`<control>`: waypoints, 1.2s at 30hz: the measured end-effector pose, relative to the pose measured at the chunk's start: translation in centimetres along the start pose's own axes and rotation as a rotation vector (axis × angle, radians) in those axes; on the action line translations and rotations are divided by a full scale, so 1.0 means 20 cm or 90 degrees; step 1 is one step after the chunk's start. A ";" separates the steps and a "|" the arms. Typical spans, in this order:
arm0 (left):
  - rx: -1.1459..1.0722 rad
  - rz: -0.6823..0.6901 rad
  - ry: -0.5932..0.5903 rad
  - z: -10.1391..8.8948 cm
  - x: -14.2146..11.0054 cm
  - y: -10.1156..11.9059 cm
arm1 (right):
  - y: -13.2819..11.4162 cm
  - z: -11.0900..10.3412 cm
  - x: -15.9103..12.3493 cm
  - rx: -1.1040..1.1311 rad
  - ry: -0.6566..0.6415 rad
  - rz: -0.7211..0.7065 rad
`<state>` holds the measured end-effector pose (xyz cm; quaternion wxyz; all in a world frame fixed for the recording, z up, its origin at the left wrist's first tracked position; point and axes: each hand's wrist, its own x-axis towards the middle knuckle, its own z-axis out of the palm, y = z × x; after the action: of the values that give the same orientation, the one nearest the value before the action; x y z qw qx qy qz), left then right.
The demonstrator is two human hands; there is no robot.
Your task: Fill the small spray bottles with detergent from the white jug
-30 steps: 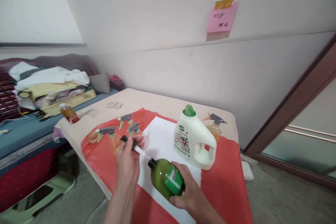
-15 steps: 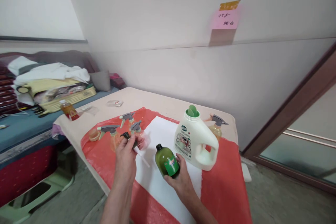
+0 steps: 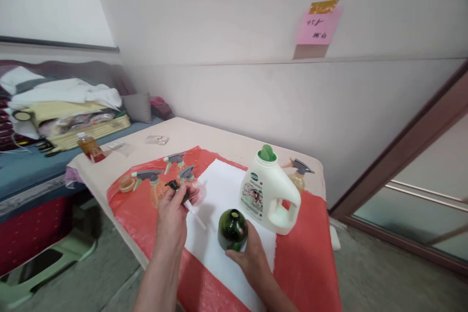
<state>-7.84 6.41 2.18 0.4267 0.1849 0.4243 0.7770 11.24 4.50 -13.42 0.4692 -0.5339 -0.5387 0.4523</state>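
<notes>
My left hand [image 3: 173, 209] is closed around a black pump dispenser top [image 3: 172, 185], its pale dip tube slanting down to the right over the white cloth [image 3: 219, 183]. My right hand [image 3: 252, 251] grips a dark green bottle [image 3: 232, 229] round its right side and lower part. The bottle's mouth is uncapped and tips toward me, so its label is mostly hidden. Just behind it stands a large white jug [image 3: 268, 195] with a green piece in its open neck. Spray bottles [image 3: 156, 190] with grey triggers stand close by my left hand.
A red sheet [image 3: 307, 243] lies under the cloth on the table. Another spray bottle [image 3: 299, 175] stands behind the jug. At the left are a round orange-lidded tub [image 3: 126, 183], a bottle of amber liquid [image 3: 90, 147] and a green stool [image 3: 69, 265].
My right hand has turned the green bottle so its mouth faces me and its label has swung away. My left hand still holds the pump top; the view has shifted slightly.
</notes>
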 end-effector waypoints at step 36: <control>-0.083 -0.040 -0.001 0.01 0.00 0.09 | -0.36 -0.25 0.41 -0.019 0.218 0.024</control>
<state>-8.59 6.01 3.70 0.4624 0.1439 0.3783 0.7889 15.23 12.41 -5.34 0.5379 -0.6200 -0.4472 0.3554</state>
